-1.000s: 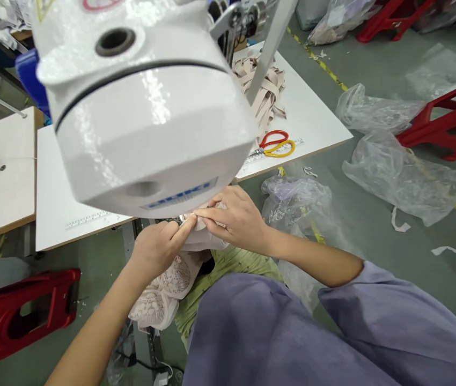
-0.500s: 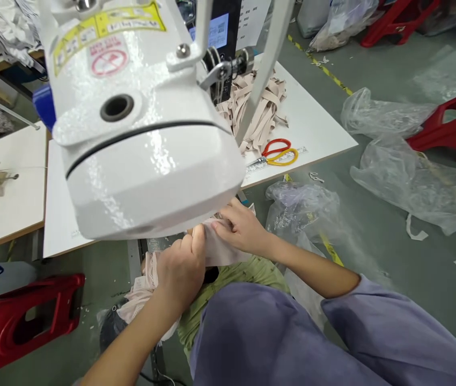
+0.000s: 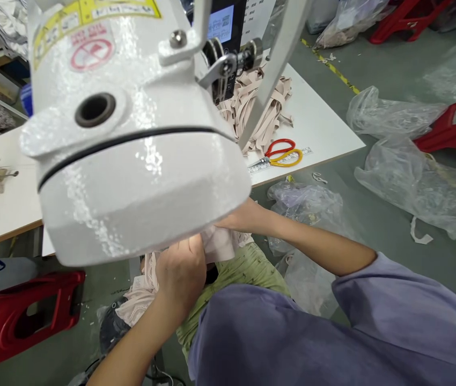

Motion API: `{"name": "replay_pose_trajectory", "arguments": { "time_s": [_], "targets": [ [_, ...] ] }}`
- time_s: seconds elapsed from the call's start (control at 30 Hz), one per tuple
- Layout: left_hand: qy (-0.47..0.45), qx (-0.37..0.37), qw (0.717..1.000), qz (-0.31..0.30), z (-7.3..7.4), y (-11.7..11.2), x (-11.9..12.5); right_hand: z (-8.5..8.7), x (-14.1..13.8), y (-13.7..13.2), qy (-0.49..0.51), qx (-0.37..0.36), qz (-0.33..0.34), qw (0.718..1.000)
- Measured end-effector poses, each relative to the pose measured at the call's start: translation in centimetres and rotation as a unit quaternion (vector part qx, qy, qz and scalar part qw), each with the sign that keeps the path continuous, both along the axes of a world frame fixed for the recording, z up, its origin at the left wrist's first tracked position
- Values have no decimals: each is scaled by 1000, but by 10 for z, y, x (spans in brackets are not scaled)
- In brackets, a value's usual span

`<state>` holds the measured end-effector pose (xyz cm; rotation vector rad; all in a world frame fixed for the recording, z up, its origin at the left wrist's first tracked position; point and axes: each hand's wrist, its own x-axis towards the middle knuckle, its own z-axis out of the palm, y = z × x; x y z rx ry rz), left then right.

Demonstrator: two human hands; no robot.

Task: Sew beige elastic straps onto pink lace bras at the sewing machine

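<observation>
A white sewing machine head (image 3: 143, 187) fills the upper left and hides what lies under it. Just below its lower edge, my left hand (image 3: 183, 268) is closed with curled fingers on a pale pink piece of fabric (image 3: 219, 245). My right hand (image 3: 246, 217) reaches in from the right over the same fabric; its fingers are behind the machine head, so their grip cannot be seen. More pale pink fabric with lace trim (image 3: 141, 295) hangs in a bunch left of my left hand. Green patterned cloth (image 3: 248, 268) covers my lap under the fabric.
On the white table (image 3: 324, 123) lie scissors (image 3: 280, 154) with red and yellow handles and a heap of beige strips (image 3: 258, 110). Clear plastic bags (image 3: 425, 177) and red stools (image 3: 27, 316) stand or lie on the floor. A control screen (image 3: 220, 24) is behind the machine.
My right hand has moved up and in under the machine head, so its fingers are now hidden. The view has shifted, and the machine head looks larger and lower. My left hand stays nearly in place.
</observation>
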<state>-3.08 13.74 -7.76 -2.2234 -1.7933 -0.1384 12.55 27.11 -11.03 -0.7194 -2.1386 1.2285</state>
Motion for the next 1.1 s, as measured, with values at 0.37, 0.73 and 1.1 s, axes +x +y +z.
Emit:
{"name": "replay_pose_trajectory", "arguments": {
  "time_s": [0.37,0.73,1.1],
  "targets": [
    [25,28,999,-10,-7,-3,-4,4,-1,2,1,29,-12,1000],
    [-8,25,1000,-11,-8,-2,-3,-2,6,8,1,33,2,999],
    [-38,10,999,-7,-11,-5,-9,-10,8,1,41,46,-37,997]
  ]
}}
